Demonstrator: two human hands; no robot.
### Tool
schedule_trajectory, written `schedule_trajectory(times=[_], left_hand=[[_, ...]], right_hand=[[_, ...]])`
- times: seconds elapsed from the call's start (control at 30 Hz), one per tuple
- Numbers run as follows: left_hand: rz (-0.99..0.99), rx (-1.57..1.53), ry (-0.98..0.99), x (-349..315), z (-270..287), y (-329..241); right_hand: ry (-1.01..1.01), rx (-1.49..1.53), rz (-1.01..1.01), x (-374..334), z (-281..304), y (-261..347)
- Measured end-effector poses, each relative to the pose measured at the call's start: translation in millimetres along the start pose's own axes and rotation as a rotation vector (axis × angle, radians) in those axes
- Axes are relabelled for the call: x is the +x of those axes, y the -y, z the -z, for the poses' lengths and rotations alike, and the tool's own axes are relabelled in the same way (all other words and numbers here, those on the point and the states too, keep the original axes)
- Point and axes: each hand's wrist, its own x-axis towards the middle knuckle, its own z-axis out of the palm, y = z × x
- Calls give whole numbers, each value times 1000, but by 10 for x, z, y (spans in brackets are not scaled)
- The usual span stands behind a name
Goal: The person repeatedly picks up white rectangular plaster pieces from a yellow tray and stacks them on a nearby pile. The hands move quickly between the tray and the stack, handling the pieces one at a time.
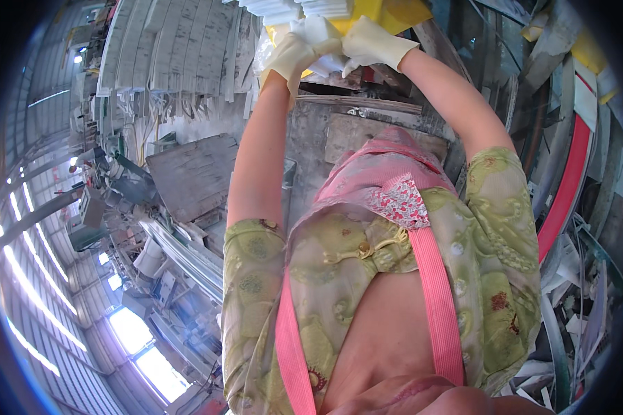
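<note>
Both of my hands wear cream rubber gloves and reach out to the far side. My left hand (pixel 291 57) is closed on a white block-like piece (pixel 316 33), whose exact kind I cannot tell. Just to its right, my right hand (pixel 372 44) has its fingers curled down near that piece; what they hold, if anything, is hidden. Behind the hands lies a yellow sheet (pixel 387 12), perhaps plastic. Stacked white strips (pixel 329 7) rise beyond the left hand, at the picture's top edge.
A large stack of long whitish boards (pixel 169 48) stands at the far left. Below the hands are wooden planks (pixel 360 104) and a dusty board (pixel 194 176). Scrap strips and a red curved band (pixel 566 187) crowd the right side. Machinery fills the left background.
</note>
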Motion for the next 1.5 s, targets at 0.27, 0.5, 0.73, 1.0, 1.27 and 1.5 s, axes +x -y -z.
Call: schedule_trajectory(times=[0.27,0.5,0.73,1.0,1.27,1.5], left_hand=[[-18,-22,-54,38,-35,115],[109,248,12,379,26,200],[206,304,-183,689,-145,380],[342,465,-132,696,-80,276],[266,516,-136,761,-121,313],[401,470,-280,616,-187,145]], right_hand=[[-64,58,-145,-11,178,23],[220,461,-530,-438,395,231],[268,375,-494,-150,124,594],[228,354,-533,-4,-20,478],[162,275,-436,-2,-96,447],[277,318,-442,-70,70,442]])
